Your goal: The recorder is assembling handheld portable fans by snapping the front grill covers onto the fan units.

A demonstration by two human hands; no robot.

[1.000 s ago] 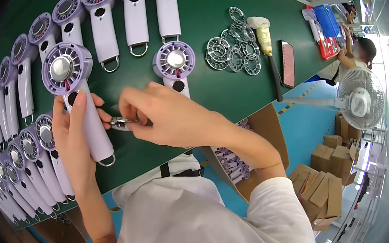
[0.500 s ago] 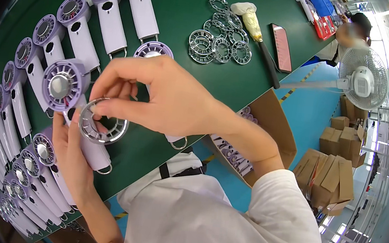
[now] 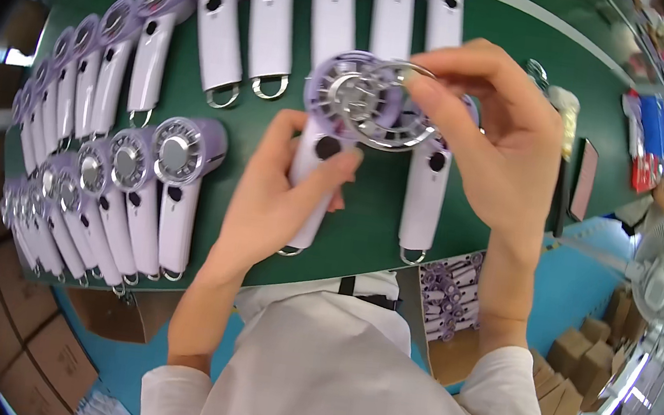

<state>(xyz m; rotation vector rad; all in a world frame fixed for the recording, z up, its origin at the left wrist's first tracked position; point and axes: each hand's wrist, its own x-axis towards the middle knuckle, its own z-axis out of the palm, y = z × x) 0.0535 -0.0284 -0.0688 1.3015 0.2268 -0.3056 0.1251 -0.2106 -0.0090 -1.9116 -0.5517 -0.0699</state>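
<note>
My left hand (image 3: 267,195) is wrapped round the pale lilac handle of a handheld fan (image 3: 300,169), which is tilted slightly with its round head up. In my right hand (image 3: 495,145), thumb and fingers pinch a shiny chrome ring (image 3: 396,146). The ring overlaps the right part of the fan's head from my view; whether it touches the head I cannot tell. Just to the right, a second handheld fan (image 3: 422,206) lies on the green table (image 3: 258,136), its head partly hidden by the ring and my right hand.
Rows of lilac handheld fans (image 3: 218,44) curve along the far and left sides. More fans (image 3: 176,217) lie closer at left. At right are a phone (image 3: 585,180), a dark-handled tool (image 3: 562,194) and other chrome rings (image 3: 537,73). A carton of fans (image 3: 447,350) stands below the table edge.
The head view has swung left. My right hand has brought the chrome ring from in front of the fan's handle up over its head. My left hand still grips the handle.
</note>
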